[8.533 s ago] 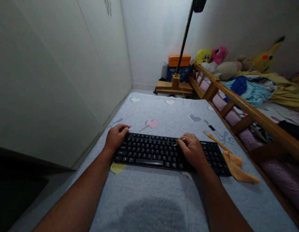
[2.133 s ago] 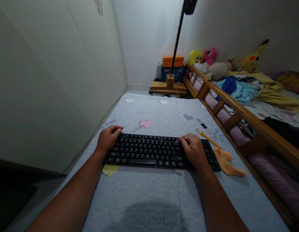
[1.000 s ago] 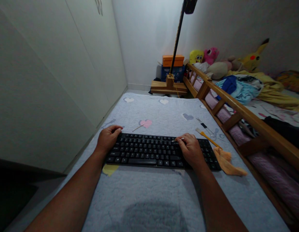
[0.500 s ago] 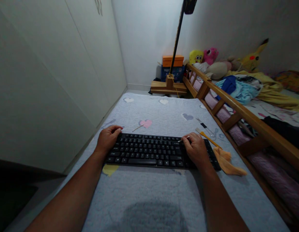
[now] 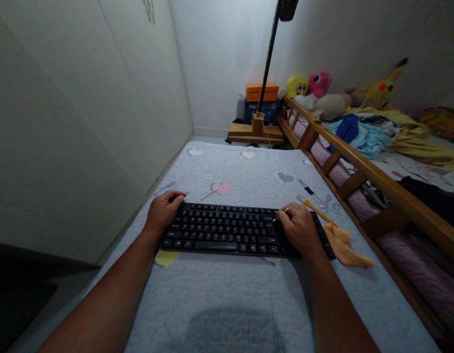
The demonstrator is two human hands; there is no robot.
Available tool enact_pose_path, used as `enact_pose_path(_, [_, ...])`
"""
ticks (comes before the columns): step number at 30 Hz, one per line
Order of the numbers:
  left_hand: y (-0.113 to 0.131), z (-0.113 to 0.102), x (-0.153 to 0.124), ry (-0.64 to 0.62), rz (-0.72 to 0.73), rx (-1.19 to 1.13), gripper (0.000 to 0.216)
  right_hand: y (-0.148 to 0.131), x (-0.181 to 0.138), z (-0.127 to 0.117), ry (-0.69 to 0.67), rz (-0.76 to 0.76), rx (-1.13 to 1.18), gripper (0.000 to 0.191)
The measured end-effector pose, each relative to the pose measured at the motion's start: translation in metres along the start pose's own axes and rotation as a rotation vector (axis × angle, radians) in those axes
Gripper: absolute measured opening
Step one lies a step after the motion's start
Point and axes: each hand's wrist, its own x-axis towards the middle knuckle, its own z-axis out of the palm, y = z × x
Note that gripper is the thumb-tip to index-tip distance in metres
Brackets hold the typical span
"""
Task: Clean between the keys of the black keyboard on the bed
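A black keyboard [image 5: 219, 228] lies flat on the quilted bed cover. My left hand [image 5: 165, 212] is closed at its far left corner, thumb and fingers gripping the edge. Over the right part of the keys, my right hand [image 5: 296, 221] pinches a thin white cotton swab [image 5: 275, 219], whose tip points down and left at the keys near the right end of the main block. Another cotton swab [image 5: 209, 194] rests on the cover beyond the keyboard. The keys beneath my right hand are hidden.
To the right lie an orange cloth [image 5: 344, 245], a brush with an orange handle [image 5: 318, 211] and a metal tweezer-like tool [image 5: 311, 192]. A wooden bed rail [image 5: 362, 171] runs along the right side. White cabinet doors [image 5: 102, 98] stand at the left. A wooden-based stand [image 5: 256, 128] is ahead.
The swab in my right hand has tilted, its tip now lower and slightly to the right. My right hand has shifted very little; my left hand stays at the keyboard's corner.
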Motion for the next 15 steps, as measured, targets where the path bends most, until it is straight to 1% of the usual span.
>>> enact_pose_path(3, [0.0004,0.0,-0.0003,-0.001,0.001,-0.008,0.036,-0.0009,0.0001,-0.0006,-0.011,0.01,0.003,0.025])
enact_pose_path(15, [0.0002,-0.0003,0.0002,0.005,0.004,-0.005,0.034,0.0018,0.0002,0.001,0.017,0.0,0.023,0.024])
